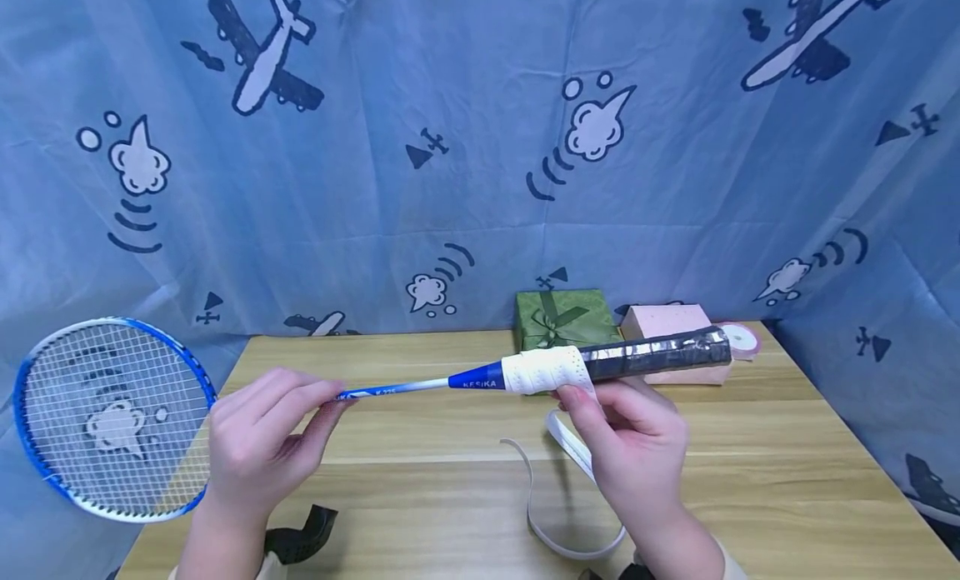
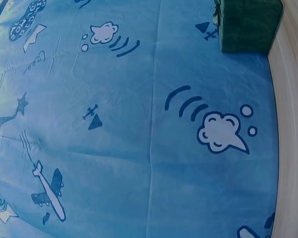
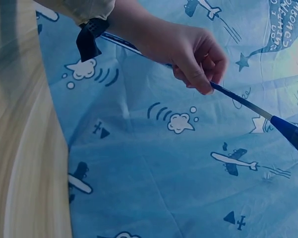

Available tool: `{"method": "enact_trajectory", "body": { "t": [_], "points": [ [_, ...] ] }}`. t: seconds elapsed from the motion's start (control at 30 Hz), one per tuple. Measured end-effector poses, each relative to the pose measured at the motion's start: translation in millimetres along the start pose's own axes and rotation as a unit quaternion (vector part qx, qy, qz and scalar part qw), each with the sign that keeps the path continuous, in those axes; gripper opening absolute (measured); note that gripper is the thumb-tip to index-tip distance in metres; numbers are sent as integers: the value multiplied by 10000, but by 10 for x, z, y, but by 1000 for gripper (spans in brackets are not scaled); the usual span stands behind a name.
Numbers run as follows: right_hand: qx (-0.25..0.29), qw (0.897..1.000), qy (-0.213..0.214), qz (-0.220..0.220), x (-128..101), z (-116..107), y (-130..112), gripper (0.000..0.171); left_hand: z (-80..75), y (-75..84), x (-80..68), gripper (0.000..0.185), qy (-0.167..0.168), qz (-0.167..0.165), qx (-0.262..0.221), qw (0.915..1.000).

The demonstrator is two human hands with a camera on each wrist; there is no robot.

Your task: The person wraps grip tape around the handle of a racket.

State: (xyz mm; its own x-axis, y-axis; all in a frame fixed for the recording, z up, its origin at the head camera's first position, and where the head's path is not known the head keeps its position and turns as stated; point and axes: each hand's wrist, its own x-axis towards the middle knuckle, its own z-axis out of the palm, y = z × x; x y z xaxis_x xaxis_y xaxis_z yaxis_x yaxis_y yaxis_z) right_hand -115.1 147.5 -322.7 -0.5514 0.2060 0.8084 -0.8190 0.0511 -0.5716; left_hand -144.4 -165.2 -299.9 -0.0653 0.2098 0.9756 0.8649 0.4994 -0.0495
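A blue and white badminton racket [image 1: 401,387] is held up level above the table, its strung head [image 1: 112,417] at the left. My left hand [image 1: 262,438] pinches the thin shaft between thumb and fingers, which the right wrist view also shows. White perforated grip tape [image 1: 543,369] is wound around the handle just past the blue cone. The rest of the handle [image 1: 660,353] is shiny black. With its thumb, my right hand [image 1: 637,447] pinches the tape at the edge of the winding, fingers curled behind the handle. A loose tape tail [image 1: 532,497] hangs below in a loop.
At the back of the wooden table [image 1: 420,513] sit a green gift box with a bow [image 1: 566,313], a pink box [image 1: 663,319] and a white and pink roll [image 1: 738,341]. A blue patterned curtain [image 1: 480,188] hangs behind the table.
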Motion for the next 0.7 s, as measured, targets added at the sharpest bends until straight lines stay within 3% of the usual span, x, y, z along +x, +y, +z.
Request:
{"method": "enact_trajectory", "body": {
  "t": [0.1, 0.23, 0.5, 0.6, 0.7],
  "points": [
    [-197, 9998, 59, 47, -2, -3, -2, 18, -9, -4, -14, 34, -116, -1, -1, 9999],
    [-372, 9992, 65, 122, 4, -5, 0, 16, 22, -26, -36, 32, 100, 88, 166, 9998],
    [657, 9971, -212, 331, 15, 14, 6, 23, 90, -3, -39, 36, 673, -14, 806, 9945],
    [612, 9976, -199, 266, 24, 23, 8, 23, 108, 2, -17, 38, 812, -79, 840, 9931],
    [430, 9988, -15, 254, 22, 27, 17, 22, 107, -3, -19, 38, 728, -126, 779, 9942]
  ]
}}
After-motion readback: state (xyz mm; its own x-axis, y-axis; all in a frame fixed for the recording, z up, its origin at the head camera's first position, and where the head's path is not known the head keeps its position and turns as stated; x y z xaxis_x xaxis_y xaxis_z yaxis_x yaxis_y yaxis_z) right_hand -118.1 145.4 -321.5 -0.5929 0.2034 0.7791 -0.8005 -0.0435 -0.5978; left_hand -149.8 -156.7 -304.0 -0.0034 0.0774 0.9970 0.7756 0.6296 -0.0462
